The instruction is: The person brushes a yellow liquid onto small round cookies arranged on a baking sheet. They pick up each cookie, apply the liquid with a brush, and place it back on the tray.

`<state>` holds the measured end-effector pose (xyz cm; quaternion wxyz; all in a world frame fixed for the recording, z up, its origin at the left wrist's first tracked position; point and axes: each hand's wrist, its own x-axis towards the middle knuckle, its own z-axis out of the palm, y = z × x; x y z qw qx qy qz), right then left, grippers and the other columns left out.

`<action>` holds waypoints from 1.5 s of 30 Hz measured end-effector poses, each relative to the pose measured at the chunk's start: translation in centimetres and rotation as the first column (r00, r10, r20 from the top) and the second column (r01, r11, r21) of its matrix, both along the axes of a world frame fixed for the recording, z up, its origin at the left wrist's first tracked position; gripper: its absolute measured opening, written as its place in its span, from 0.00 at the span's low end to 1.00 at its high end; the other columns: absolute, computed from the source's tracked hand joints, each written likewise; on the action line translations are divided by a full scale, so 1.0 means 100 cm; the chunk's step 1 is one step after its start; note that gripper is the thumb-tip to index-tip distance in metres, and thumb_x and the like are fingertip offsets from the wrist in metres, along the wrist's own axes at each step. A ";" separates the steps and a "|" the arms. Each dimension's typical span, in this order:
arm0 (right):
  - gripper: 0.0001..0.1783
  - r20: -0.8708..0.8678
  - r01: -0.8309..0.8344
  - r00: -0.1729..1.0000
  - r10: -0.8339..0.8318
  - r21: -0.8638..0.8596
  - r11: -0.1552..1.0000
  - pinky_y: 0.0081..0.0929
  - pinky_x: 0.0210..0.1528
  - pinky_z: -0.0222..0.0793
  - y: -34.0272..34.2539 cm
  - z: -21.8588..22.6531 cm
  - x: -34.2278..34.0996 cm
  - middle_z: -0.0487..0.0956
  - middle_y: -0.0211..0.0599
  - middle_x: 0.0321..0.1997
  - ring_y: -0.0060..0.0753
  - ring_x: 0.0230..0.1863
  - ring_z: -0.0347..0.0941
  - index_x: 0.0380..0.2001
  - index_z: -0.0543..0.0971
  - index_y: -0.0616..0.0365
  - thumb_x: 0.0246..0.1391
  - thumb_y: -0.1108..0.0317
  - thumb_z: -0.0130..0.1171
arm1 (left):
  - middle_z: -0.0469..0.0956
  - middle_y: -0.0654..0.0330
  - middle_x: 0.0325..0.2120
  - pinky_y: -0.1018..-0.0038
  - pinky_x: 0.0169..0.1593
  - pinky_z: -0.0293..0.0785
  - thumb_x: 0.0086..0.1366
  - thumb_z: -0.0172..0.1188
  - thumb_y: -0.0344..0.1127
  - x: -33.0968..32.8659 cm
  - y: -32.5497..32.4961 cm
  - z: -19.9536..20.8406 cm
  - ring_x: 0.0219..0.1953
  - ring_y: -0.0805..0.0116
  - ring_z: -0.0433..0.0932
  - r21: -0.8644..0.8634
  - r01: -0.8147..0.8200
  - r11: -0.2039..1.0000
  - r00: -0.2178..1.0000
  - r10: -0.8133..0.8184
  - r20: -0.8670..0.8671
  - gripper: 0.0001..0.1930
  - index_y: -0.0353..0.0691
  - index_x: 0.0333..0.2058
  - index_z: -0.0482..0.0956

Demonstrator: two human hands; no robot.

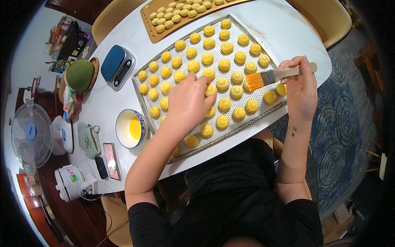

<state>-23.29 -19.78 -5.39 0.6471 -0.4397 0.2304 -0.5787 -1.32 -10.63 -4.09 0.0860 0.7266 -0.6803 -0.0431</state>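
Observation:
Rows of small round yellow pastries point(222, 84), many stamped with a flower pattern, sit on a perforated metal baking tray point(263, 113). Over the tray's middle, my left hand point(190, 99) has its thumb and index finger closed around one pastry point(210, 90); its other fingers are curled out of sight. My right hand point(301, 80), at the tray's right side, grips the pale wooden handle of a pastry brush point(267, 78). The brush's orange-yellow bristles point left, above the pastries, and partly cover one. Left of the tray stands a white bowl with a blue rim point(131, 128), with yellow liquid in it.
A gold tray point(154, 33) with more yellow pieces lies at the far side. Along the table's left are a kitchen scale point(118, 66), a green round object point(80, 75), a green cloth point(88, 138), a phone point(111, 161), a white appliance point(69, 181) and a fan point(32, 131).

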 end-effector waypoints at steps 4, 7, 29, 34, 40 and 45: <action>0.18 -0.053 0.023 0.998 -0.023 -0.013 1.000 0.24 0.38 0.61 0.003 0.005 0.012 0.71 0.36 0.25 0.24 0.26 0.66 0.27 0.70 0.60 0.62 0.59 0.38 | 0.74 0.57 0.28 0.72 0.32 0.70 0.49 0.63 0.41 0.009 0.007 0.015 0.28 0.66 0.74 -0.080 -0.056 0.995 0.975 0.037 -0.220 0.15 0.40 0.34 0.76; 0.17 -0.194 -0.022 0.981 0.013 -0.044 0.999 0.21 0.39 0.59 0.009 0.014 0.037 0.71 0.38 0.28 0.22 0.30 0.65 0.30 0.69 0.60 0.62 0.59 0.37 | 0.77 0.58 0.31 0.78 0.33 0.69 0.49 0.64 0.35 0.030 0.036 0.039 0.27 0.74 0.71 -0.120 -0.211 0.970 0.807 0.104 -0.581 0.16 0.36 0.36 0.75; 0.12 -0.749 -0.584 0.659 0.072 -0.449 0.677 0.34 0.32 0.65 0.099 0.023 0.250 0.75 0.45 0.19 0.41 0.24 0.73 0.27 0.76 0.60 0.51 0.63 0.49 | 0.73 0.58 0.39 0.84 0.34 0.62 0.63 0.52 0.35 0.108 0.215 -0.022 0.30 0.79 0.66 -0.153 -0.843 0.516 -0.053 -0.363 -0.930 0.19 0.29 0.50 0.66; 0.15 -0.593 -0.429 0.767 0.244 -0.192 0.883 0.25 0.26 0.67 0.083 0.020 0.229 0.76 0.39 0.19 0.28 0.21 0.75 0.27 0.75 0.66 0.53 0.62 0.49 | 0.72 0.58 0.37 0.83 0.32 0.61 0.64 0.50 0.35 0.089 0.194 -0.015 0.29 0.78 0.63 -0.084 -0.809 0.582 -0.232 -0.448 -0.863 0.22 0.28 0.53 0.63; 0.13 -0.496 -0.469 0.790 0.359 -0.112 0.876 0.19 0.29 0.67 0.081 0.015 0.218 0.76 0.35 0.24 0.21 0.25 0.74 0.30 0.73 0.64 0.56 0.64 0.48 | 0.72 0.60 0.36 0.82 0.29 0.61 0.64 0.51 0.36 0.083 0.189 -0.008 0.28 0.79 0.63 -0.098 -0.776 0.623 -0.262 -0.460 -0.848 0.20 0.28 0.50 0.66; 0.13 -0.216 -0.325 0.929 0.300 -0.091 0.941 0.22 0.31 0.70 0.081 0.026 0.197 0.73 0.36 0.28 0.26 0.25 0.73 0.32 0.70 0.64 0.60 0.64 0.44 | 0.74 0.57 0.39 0.82 0.28 0.59 0.66 0.47 0.42 0.065 0.174 -0.007 0.26 0.78 0.61 -0.019 -0.731 0.682 -0.385 -0.436 -0.814 0.17 0.37 0.48 0.68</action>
